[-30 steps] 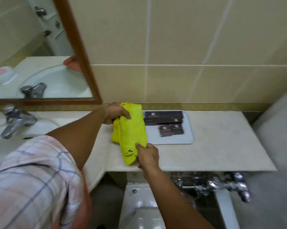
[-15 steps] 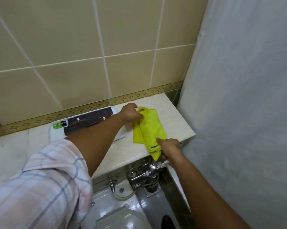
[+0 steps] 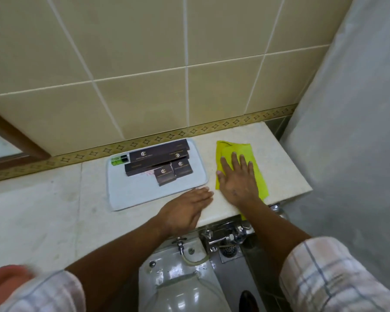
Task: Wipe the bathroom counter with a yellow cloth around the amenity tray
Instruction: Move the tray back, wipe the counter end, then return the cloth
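Note:
The yellow cloth lies flat on the beige marble counter, to the right of the amenity tray. My right hand presses flat on the cloth with fingers spread. The pale grey amenity tray holds several dark brown boxes and a small green bottle. My left hand rests flat on the counter at the tray's front right corner, fingertips beside its edge, holding nothing.
A tiled wall with a patterned border runs behind the counter. A grey shower curtain hangs at the right end. Below the counter edge are chrome valves, a floor drain and a toilet. A mirror corner shows at left.
The cloth, held up between both hands before, now lies spread on the counter under my right palm. My left hand has let go and rests on the counter by the tray.

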`<state>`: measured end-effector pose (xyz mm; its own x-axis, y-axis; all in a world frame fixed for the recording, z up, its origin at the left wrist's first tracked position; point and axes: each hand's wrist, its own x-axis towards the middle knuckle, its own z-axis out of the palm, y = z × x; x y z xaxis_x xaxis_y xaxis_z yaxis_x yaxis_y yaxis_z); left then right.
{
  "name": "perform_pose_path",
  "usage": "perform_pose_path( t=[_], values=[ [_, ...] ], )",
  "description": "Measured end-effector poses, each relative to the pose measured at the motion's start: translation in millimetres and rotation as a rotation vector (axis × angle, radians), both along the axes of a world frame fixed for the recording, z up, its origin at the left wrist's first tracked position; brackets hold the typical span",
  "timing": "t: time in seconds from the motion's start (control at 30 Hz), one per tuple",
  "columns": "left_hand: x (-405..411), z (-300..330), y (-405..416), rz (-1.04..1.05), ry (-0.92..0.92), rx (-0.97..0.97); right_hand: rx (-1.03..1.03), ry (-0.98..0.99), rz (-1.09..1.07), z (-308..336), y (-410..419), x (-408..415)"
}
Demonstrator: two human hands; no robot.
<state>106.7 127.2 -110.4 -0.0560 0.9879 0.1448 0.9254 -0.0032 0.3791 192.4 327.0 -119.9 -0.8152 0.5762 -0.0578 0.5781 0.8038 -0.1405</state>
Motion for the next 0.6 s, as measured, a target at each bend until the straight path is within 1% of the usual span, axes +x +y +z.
perform_pose_path(
  t=[0.07, 0.23, 0.33, 0.43, 0.5, 0.6],
  values=[
    [-2, -4, -1, 0.010, -0.011, -0.007, 0.021, -0.002, 0.008, -1, 13, -19],
    [-9, -12, -3, 0.025, -0.011, 0.047, 0.021, -0.009, 0.036, 4, 54, -58],
    [-10, -13, -1, 0.025, -0.015, 0.041, 0.007, -0.001, 0.049, 0, 81, -52],
    [-7, -15, -2, 0.022, -0.035, 0.027, 0.011, -0.006, -0.037, 0, 118, -30],
    [-7, -19, -3, 0.034, -0.032, 0.011, 0.052, 0.006, -0.082, 0, 141, -19],
    [-11, -23, 0, 0.036, -0.028, 0.003, 0.045, 0.038, -0.084, 3, 161, -16]
  ],
)
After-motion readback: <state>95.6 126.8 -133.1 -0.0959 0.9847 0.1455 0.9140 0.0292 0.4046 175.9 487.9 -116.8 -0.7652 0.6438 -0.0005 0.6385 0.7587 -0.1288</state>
